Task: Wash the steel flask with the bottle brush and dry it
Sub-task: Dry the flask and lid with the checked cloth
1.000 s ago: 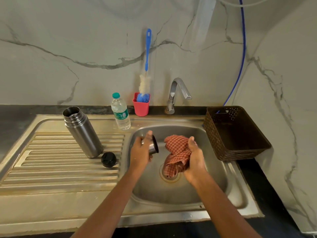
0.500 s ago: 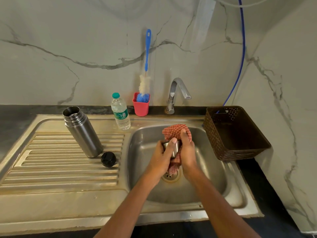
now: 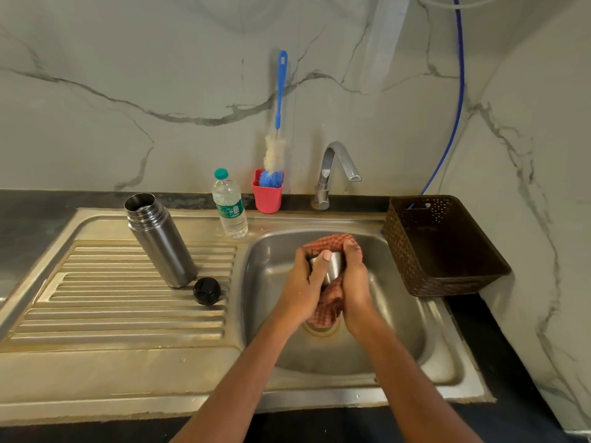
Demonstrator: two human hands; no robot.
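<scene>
— What sits in each container around the sink (image 3: pixel 425 318)?

— The red cup (image 3: pixel 267 196) behind it holds one bottle brush (image 3: pixel 277 123), and I see nothing in the brown basket (image 3: pixel 443 247) beside it.

— And the flask?

— One flask (image 3: pixel 160 239) stands open on the ribbed drainboard beside the sink, well apart from my hands, with one black stopper (image 3: pixel 207 291) just beside it. Over the sink, my left hand (image 3: pixel 303 289) grips the steel cap (image 3: pixel 331 266); my right hand (image 3: pixel 355 282) presses one checked cloth (image 3: pixel 329 302) around it.
</scene>
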